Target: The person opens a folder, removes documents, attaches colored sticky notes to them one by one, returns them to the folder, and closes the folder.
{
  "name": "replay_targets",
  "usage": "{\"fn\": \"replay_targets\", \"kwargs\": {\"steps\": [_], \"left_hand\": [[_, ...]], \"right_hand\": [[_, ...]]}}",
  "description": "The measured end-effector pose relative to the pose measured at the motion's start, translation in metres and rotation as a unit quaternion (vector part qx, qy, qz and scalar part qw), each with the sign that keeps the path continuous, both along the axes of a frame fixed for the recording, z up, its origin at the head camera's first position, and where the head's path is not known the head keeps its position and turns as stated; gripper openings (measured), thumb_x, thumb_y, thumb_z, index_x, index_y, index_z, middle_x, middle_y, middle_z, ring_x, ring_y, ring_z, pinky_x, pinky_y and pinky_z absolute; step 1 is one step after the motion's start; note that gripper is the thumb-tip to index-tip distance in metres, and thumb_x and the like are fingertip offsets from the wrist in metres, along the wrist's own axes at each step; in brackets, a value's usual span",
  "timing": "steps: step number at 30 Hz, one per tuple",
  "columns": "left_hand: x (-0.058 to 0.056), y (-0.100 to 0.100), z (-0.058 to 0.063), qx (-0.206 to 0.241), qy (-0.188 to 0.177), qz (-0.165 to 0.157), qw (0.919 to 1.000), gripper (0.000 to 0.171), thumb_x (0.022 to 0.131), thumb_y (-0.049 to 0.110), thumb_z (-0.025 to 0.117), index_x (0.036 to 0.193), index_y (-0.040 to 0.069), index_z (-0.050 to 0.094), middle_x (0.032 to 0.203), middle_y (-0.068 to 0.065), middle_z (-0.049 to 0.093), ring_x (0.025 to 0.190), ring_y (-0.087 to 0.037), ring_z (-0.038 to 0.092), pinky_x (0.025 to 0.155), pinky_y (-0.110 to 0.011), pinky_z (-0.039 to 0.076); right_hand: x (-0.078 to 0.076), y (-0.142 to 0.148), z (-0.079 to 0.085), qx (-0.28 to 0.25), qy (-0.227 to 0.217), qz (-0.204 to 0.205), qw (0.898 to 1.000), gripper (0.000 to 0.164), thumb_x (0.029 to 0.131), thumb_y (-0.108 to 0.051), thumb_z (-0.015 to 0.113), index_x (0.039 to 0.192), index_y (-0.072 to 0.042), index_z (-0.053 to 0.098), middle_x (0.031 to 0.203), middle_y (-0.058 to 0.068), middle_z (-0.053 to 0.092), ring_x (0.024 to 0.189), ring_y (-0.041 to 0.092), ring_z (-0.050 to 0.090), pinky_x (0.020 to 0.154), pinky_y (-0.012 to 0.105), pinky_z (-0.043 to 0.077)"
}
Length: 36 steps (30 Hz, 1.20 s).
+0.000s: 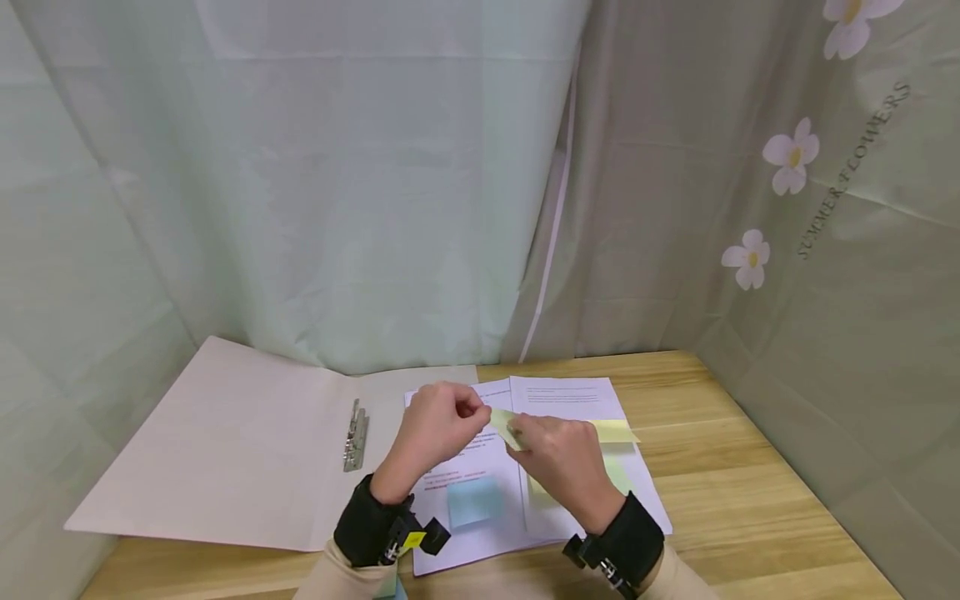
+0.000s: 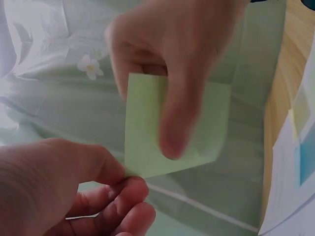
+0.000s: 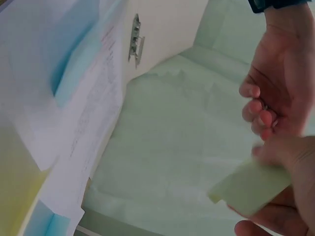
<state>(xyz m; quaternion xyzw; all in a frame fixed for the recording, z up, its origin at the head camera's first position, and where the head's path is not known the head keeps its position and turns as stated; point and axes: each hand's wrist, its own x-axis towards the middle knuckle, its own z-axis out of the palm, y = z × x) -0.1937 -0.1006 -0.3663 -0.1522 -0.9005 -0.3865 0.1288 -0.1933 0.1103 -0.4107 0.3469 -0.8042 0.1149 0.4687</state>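
A pale green sticky note point(image 2: 142, 128) is held up between both hands, above the printed papers. My left hand point(image 1: 442, 421) pinches one corner of it between thumb and forefinger, as the left wrist view shows. The right hand point(image 1: 562, 458) grips the note's other side, its thumb laid flat across the face. Below lie two printed sheets point(image 1: 472, 454), side by side. A blue sticky note point(image 1: 474, 502) is stuck on the left sheet. On the right sheet are a yellow sticky note point(image 1: 615, 431) and greenish ones partly hidden by the right hand.
An open white folder point(image 1: 225, 450) with a metal clip point(image 1: 356, 435) lies to the left, partly under the papers. More coloured notes point(image 1: 392, 587) show near the front edge by the left wrist. A curtain point(image 1: 375, 183) surrounds the wooden table point(image 1: 750, 500).
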Motion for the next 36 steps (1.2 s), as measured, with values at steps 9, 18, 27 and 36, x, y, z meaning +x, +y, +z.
{"fn": "replay_targets", "kwargs": {"steps": [9, 18, 27, 36], "left_hand": [[-0.003, -0.042, 0.013, 0.035, -0.02, -0.012, 0.9991, 0.017, 0.106, 0.015, 0.071, 0.095, 0.011, 0.083, 0.083, -0.003, 0.074, 0.079, -0.015, 0.06, 0.071, -0.026, 0.049], [-0.003, -0.065, 0.022, 0.063, -0.027, -0.015, 0.9975, 0.017, 0.107, 0.016, 0.073, 0.099, 0.008, 0.084, 0.085, -0.006, 0.075, 0.083, -0.018, 0.062, 0.071, -0.027, 0.05], [-0.004, -0.055, 0.013, 0.06, -0.024, -0.078, 0.9949, 0.016, 0.106, 0.015, 0.076, 0.096, 0.006, 0.083, 0.084, -0.006, 0.074, 0.079, -0.016, 0.062, 0.069, -0.025, 0.052], [-0.019, -0.051, -0.004, 0.031, -0.041, -0.047, 0.9976, 0.019, 0.108, 0.016, 0.074, 0.091, 0.008, 0.08, 0.078, -0.003, 0.069, 0.073, -0.015, 0.059, 0.068, -0.026, 0.048]], "right_hand": [[-0.013, 0.026, 0.014, -0.164, -0.081, 0.08, 0.98, 0.034, 0.109, -0.036, 0.074, 0.097, -0.005, 0.085, 0.088, 0.009, 0.088, 0.068, 0.018, 0.081, 0.057, 0.027, 0.061], [-0.022, 0.027, 0.018, -0.207, -0.171, 0.071, 0.961, 0.014, 0.092, -0.004, 0.088, 0.105, -0.003, 0.085, 0.096, 0.012, 0.089, 0.081, 0.026, 0.085, 0.059, 0.017, 0.057], [-0.018, 0.003, 0.021, -0.167, -0.232, 0.1, 0.953, 0.008, 0.094, -0.006, 0.088, 0.101, -0.007, 0.085, 0.084, 0.004, 0.085, 0.074, 0.015, 0.078, 0.061, 0.017, 0.055], [-0.029, -0.002, 0.014, -0.168, -0.289, 0.062, 0.94, 0.005, 0.099, -0.006, 0.082, 0.094, -0.008, 0.082, 0.075, 0.001, 0.076, 0.071, 0.011, 0.068, 0.067, 0.023, 0.052]]}}
